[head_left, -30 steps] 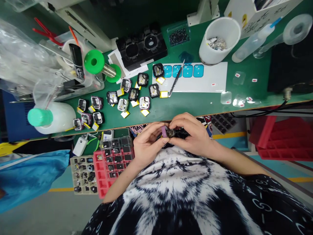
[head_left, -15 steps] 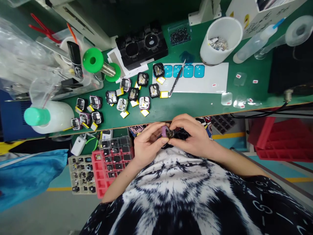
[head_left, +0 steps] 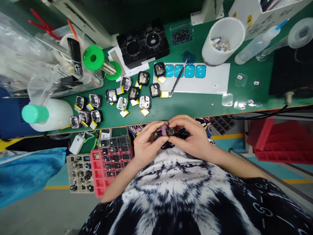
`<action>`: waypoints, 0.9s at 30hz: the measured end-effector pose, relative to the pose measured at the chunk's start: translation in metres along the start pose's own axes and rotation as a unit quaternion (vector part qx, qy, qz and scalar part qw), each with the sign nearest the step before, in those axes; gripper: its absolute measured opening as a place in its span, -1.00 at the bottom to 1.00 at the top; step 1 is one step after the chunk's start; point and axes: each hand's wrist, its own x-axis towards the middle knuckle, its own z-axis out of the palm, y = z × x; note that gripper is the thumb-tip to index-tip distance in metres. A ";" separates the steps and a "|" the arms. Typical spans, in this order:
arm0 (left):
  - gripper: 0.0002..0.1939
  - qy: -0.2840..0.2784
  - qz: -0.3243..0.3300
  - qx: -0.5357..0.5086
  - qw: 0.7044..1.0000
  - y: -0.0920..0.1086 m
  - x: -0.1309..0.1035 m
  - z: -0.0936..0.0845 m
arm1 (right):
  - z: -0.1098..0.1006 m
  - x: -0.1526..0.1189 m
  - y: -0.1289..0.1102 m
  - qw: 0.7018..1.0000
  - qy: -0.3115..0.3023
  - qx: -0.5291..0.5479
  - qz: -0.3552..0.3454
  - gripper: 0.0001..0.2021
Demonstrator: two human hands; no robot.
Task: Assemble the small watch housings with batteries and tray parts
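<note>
Just off the bench's front edge, close to my body, a small purple watch case [head_left: 164, 130] is held between both hands. The fingers and thumb of my left hand [head_left: 148, 140] pinch its left side. My right hand [head_left: 189, 135] grips a dark part at its right side, with the fingertips partly covering it. What lies inside the case cannot be made out. On the bench beyond sit several open watch cases [head_left: 145, 102], black, purple and pale, with yellow batteries [head_left: 144, 112] beside them. Tweezers [head_left: 178, 78] rest on a white sheet [head_left: 215, 73] with blue square stickers [head_left: 189, 70].
A solder spool [head_left: 93, 58], a bottle with a green cap [head_left: 35, 114] and a tool bin stand at the left. A black fixture [head_left: 143, 44], a screw tray [head_left: 181, 34] and a white cup [head_left: 222, 29] are behind. Red compartment trays [head_left: 97, 173] lie below left.
The purple case has turned slightly between my fingers, showing more of its edge. Both hands stay almost in place; the view has shifted a little.
</note>
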 end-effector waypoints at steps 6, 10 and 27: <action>-0.52 0.017 -0.009 -0.013 1.000 -0.002 -0.001 0.002 | 0.003 -0.001 0.003 0.999 0.015 -0.043 -0.013 -0.75; -0.51 0.018 -0.023 -0.019 0.999 -0.003 -0.003 0.001 | 0.005 -0.002 0.006 0.998 0.023 -0.057 -0.025 -0.74; -0.49 0.038 0.010 -0.008 0.999 -0.003 -0.008 0.002 | 0.009 -0.005 0.010 0.992 0.045 -0.080 -0.091 -0.73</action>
